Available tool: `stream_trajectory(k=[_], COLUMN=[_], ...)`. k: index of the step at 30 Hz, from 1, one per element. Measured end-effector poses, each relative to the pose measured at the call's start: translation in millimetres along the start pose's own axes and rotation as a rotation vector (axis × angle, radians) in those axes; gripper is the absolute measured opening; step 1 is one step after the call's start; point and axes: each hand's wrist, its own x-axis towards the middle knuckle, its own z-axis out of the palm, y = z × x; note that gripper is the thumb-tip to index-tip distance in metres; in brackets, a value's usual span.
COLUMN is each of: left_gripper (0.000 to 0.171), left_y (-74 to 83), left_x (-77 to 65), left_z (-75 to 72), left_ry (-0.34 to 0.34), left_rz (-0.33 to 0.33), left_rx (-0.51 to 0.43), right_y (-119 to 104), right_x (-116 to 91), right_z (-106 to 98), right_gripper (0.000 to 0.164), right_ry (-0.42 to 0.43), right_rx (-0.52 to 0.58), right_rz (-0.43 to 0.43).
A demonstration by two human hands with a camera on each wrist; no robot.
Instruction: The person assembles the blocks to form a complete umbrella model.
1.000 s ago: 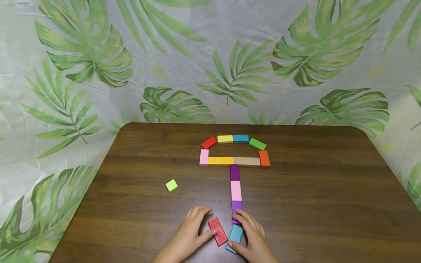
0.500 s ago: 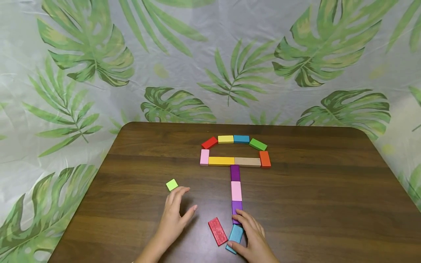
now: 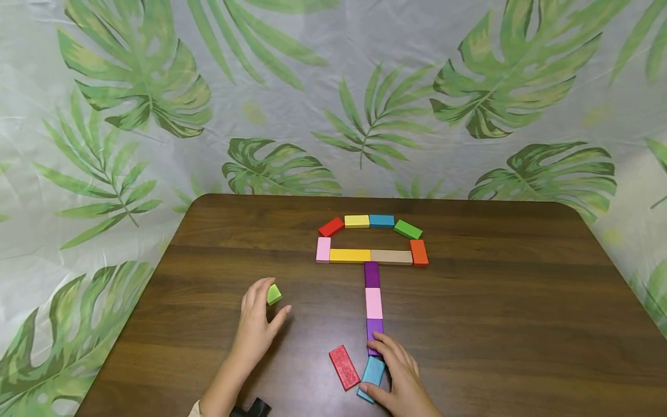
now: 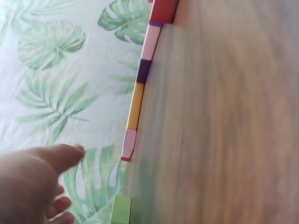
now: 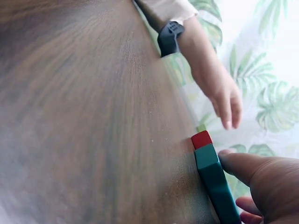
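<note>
In the head view my left hand (image 3: pixel 254 324) is beside a small lime-green block (image 3: pixel 274 295), its fingers partly covering the block and its thumb held apart. The left wrist view shows the green block (image 4: pixel 121 209) below that hand's thumb, with a gap between them. My right hand (image 3: pixel 403 376) lies over the near end of a block row. Its fingertips rest on the purple block (image 3: pixel 374 327), and its thumb touches the slanted teal block (image 3: pixel 374 370). A red block (image 3: pixel 344 368) lies tilted just left of the teal one.
A pink block (image 3: pixel 373 303) and a dark purple block (image 3: pixel 372 274) continue the row away from me. It meets a long yellow block (image 3: pixel 350 255) and a tan block (image 3: pixel 392 257), below an arch of coloured blocks. Patterned cloth (image 3: pixel 281 104) hangs behind the table (image 3: pixel 510 324).
My left hand has left the red block and moved left and away from me to the green block. The right hand and the blocks stay put.
</note>
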Motion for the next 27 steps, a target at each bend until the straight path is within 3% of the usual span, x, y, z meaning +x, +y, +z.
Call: stream_trajectory(k=[9,15,18,27], left_gripper=[0.057,0.053,0.049,0.038], left_y=[-17.0,-21.5,-22.9,-25.7], left_x=[0.3,2.0,3.1,4.7], left_z=[1.0,-0.1,-0.6,-0.2], left_ry=[-0.131,-0.201,-0.207,-0.181], left_rz=[-0.187,-0.305,-0.324,-0.3], left_rx=[0.015,0.004,0.017,0.054], right_y=[-1,0,1,0], right_x=[0,-1,-1,-1], right_z=[0,0,0,-1], right_gripper=[0.063,0.064,0.065,0.064], right_ry=[0.003,-0.034,-0.042,-0.055], right_rx=[0.0,0.007,0.011,0.016], right_rz=[-0.003,0.056,0.071,0.093])
